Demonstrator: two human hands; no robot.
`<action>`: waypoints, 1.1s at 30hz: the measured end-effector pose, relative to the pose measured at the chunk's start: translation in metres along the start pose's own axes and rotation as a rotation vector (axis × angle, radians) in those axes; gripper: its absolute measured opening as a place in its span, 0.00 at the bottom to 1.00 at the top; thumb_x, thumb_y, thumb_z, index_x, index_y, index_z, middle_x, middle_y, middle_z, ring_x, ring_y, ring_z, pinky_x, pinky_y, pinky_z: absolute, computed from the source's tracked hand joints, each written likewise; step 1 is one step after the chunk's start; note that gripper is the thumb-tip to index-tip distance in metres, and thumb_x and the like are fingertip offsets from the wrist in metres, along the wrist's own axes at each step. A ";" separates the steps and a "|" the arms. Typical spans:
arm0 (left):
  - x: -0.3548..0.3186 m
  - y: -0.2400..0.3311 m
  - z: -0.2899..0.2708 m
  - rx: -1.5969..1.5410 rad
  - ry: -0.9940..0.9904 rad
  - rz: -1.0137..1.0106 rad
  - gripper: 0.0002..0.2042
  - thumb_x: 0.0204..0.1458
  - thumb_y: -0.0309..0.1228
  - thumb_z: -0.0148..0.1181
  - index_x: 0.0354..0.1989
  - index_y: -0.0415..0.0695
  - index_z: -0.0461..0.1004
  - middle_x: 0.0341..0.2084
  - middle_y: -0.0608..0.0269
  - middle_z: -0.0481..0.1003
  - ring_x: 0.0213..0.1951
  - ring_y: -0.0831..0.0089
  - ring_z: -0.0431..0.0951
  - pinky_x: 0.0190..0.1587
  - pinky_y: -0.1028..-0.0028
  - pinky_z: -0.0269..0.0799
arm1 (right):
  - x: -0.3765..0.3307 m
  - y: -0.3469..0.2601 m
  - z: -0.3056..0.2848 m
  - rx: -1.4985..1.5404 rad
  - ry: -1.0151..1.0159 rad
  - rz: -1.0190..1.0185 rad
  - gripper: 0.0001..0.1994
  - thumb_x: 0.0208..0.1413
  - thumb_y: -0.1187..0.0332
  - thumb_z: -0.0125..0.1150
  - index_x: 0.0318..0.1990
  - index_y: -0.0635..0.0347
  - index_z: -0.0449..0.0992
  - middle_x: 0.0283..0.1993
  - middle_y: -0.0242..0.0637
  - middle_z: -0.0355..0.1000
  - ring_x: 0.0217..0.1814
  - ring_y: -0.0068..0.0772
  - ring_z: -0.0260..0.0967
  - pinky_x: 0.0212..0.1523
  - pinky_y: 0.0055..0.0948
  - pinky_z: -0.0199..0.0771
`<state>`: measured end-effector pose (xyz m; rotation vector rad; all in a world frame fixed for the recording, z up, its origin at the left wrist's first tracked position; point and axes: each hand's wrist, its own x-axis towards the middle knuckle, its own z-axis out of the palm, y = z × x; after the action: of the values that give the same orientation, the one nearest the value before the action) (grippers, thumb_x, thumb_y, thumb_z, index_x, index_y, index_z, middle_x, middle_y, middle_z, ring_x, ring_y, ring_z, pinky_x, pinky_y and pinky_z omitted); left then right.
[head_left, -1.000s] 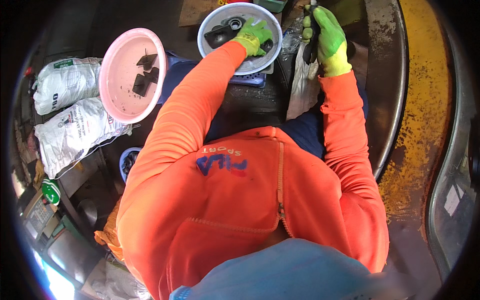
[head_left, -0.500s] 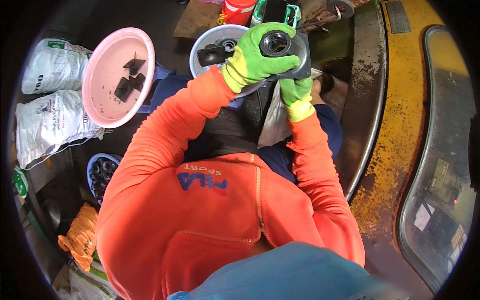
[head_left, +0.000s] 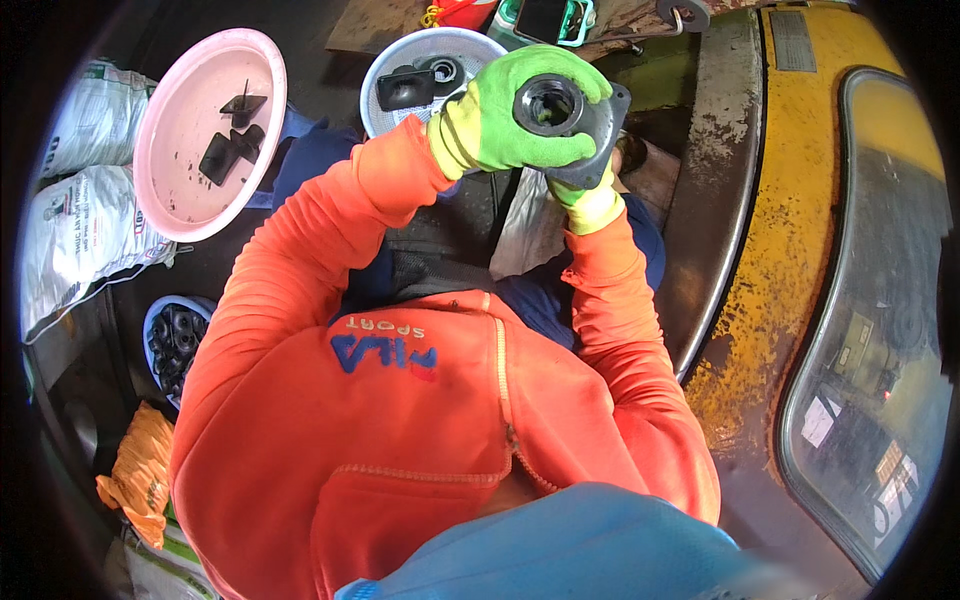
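In front of me I hold up a black plastic part (head_left: 600, 125) with a square flange and a round open collar. My left hand (head_left: 500, 110), in a green and yellow glove, is closed round the collar, fingers on the far side and thumb on the near side. Below the flange is my right hand (head_left: 588, 195), gloved alike; its fingers are mostly hidden behind the part, so its grip does not show. Just beyond my left wrist, a pale blue basket (head_left: 375, 120) contains more black parts (head_left: 408, 90).
At left a pink basin (head_left: 160, 150) holds a few black pieces (head_left: 232, 148). Nearer, a blue basket (head_left: 150, 335) is full of black parts. White sacks (head_left: 90, 225) and an orange bag (head_left: 140, 470) line the left side. A worn yellow machine (head_left: 770, 300) stands close on my right.
The flanged part has turned and tilted slightly in my hands, so more of its flange shows on the right. The whole view has shifted a little.
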<state>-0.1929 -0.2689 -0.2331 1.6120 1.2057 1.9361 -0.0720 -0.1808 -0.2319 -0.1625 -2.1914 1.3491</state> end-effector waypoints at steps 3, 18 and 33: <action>0.004 0.001 -0.007 -0.106 -0.120 -0.051 0.18 0.39 0.27 0.70 0.41 0.39 0.74 0.44 0.55 0.76 0.47 0.66 0.75 0.51 0.67 0.70 | -0.005 -0.001 -0.010 -0.202 -0.113 -0.060 0.23 0.45 0.68 0.69 0.51 0.58 0.73 0.50 0.41 0.72 0.53 0.41 0.70 0.51 0.38 0.71; 0.035 -0.001 -0.041 -0.061 -0.569 -0.142 0.31 0.38 0.36 0.71 0.55 0.41 0.72 0.59 0.51 0.67 0.63 0.57 0.64 0.65 0.60 0.56 | 0.003 0.003 -0.008 -0.159 0.004 -0.130 0.20 0.44 0.66 0.71 0.45 0.60 0.74 0.43 0.39 0.74 0.43 0.34 0.73 0.42 0.32 0.73; -0.004 0.002 0.016 0.014 0.130 -0.089 0.20 0.41 0.26 0.71 0.45 0.40 0.75 0.50 0.56 0.76 0.50 0.69 0.76 0.52 0.70 0.71 | -0.006 0.007 0.006 -0.035 0.241 0.051 0.16 0.46 0.66 0.68 0.43 0.61 0.75 0.40 0.37 0.75 0.43 0.33 0.74 0.41 0.29 0.72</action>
<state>-0.1766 -0.2669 -0.2345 1.4333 1.3206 2.0062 -0.0710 -0.1849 -0.2420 -0.3767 -2.0207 1.2484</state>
